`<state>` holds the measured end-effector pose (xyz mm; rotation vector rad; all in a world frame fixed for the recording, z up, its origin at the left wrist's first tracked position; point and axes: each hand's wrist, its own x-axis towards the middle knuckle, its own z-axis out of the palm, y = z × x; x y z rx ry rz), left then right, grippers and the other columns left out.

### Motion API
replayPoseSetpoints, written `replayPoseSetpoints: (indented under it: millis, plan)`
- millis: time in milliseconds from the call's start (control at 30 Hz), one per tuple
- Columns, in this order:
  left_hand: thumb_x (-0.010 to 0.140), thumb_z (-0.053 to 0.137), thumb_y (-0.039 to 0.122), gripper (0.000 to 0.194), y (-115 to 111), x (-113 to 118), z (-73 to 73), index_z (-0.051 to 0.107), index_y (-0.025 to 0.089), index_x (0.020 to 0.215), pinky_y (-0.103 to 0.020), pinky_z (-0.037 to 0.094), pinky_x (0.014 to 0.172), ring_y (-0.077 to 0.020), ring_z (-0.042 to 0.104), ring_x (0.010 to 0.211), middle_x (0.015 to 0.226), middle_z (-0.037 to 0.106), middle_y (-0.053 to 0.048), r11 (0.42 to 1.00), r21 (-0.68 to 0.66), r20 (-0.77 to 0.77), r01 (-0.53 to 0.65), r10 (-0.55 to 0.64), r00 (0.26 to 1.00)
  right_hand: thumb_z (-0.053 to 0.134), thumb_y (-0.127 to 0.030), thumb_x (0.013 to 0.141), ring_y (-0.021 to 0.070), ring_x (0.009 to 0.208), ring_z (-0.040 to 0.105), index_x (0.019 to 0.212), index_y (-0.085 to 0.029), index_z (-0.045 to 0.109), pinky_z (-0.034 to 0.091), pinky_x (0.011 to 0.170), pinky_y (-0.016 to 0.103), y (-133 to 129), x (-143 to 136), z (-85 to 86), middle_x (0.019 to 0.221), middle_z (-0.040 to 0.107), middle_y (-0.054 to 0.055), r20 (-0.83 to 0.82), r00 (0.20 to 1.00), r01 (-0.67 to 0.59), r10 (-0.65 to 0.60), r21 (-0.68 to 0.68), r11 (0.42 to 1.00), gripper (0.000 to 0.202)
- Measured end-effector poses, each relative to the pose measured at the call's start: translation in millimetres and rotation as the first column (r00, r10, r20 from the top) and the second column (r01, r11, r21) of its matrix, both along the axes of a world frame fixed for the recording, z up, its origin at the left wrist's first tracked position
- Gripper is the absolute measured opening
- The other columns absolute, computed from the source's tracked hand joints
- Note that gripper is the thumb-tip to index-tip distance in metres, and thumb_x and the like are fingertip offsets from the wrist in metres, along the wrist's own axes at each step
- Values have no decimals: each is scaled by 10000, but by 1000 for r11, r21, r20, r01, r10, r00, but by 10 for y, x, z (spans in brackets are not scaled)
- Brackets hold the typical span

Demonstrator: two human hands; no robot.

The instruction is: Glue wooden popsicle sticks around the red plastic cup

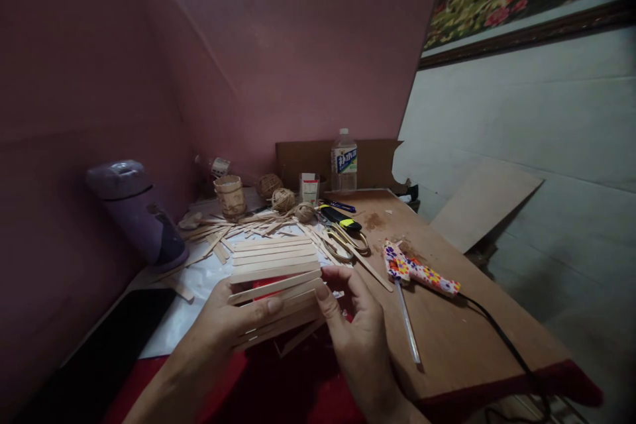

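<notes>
A small structure of pale craft sticks (274,258) is held up over the near edge of the table, its flat slatted panel facing up and a gap showing red below it. My left hand (231,318) grips its left side, thumb laid along the nearer sticks. On the right side my right hand (352,311) pinches the stick ends between thumb and fingers. The lower part of the structure is partly hidden by my hands. Beyond it lie loose craft sticks (218,242) and scissors (342,245).
A flowered glue gun (420,271) with its clear glue stick (407,324) and black cord lies right. Behind are twine balls (283,199), a stick-covered cup (230,196), a yellow-black utility knife (340,218) and a plastic bottle (344,162). A purple flask (142,218) stands left.
</notes>
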<state>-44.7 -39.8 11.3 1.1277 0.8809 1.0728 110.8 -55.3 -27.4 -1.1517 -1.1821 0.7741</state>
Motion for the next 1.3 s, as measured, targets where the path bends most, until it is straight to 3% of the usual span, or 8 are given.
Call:
replayPoseSetpoints:
  millis: [233, 433, 567, 800, 1133, 1300]
  plan:
    - [656, 761, 363, 471, -15, 30, -5, 718, 163, 1080, -380, 519, 859, -331, 632, 1050, 1092, 710, -134, 998, -7, -30, -69, 69, 997, 559, -485, 843, 173, 689, 568, 855, -192, 591, 451, 618, 280, 66, -58, 48, 769, 641, 36, 47, 998, 34, -33, -32, 999, 295]
    - [591, 809, 358, 479, -50, 23, -44, 742, 140, 1013, -380, 535, 812, -335, 668, 958, 1005, 733, -146, 994, -55, 51, -96, 99, 994, 557, -491, 836, 153, 606, 535, 793, -193, 581, 436, 556, 256, 62, -74, 13, 711, 614, 17, 62, 994, 86, -85, -15, 996, 302]
    - [635, 787, 342, 401, -68, 29, -48, 751, 135, 977, -369, 544, 783, -315, 687, 898, 972, 741, -141, 990, -52, 84, -134, 138, 987, 565, -482, 834, 138, 566, 518, 773, -193, 571, 425, 519, 237, 62, -80, 5, 671, 589, 1, 65, 993, 102, -103, 15, 995, 296]
    - [675, 757, 318, 347, -61, 34, -46, 753, 144, 974, -360, 543, 782, -300, 692, 880, 977, 741, -133, 991, -43, 56, -129, 131, 990, 562, -467, 843, 134, 585, 504, 772, -197, 566, 416, 535, 231, 45, -68, -1, 677, 571, -7, 83, 993, 87, -89, 30, 996, 280]
    - [637, 753, 368, 440, -44, 34, -54, 743, 127, 1006, -352, 545, 738, -310, 685, 884, 987, 738, -142, 987, -59, 29, -147, 149, 988, 624, -512, 783, 138, 640, 456, 769, -191, 545, 396, 579, 244, 103, -43, 12, 689, 519, -16, -158, 986, -75, 59, -93, 993, 331]
    - [636, 755, 369, 443, -38, 27, -51, 740, 125, 1006, -341, 540, 737, -290, 693, 840, 931, 748, -131, 982, -66, -8, -176, 176, 984, 578, -503, 831, 162, 704, 503, 809, -188, 574, 422, 617, 262, 115, 17, -62, 736, 562, 9, -234, 967, -121, 103, -63, 991, 315]
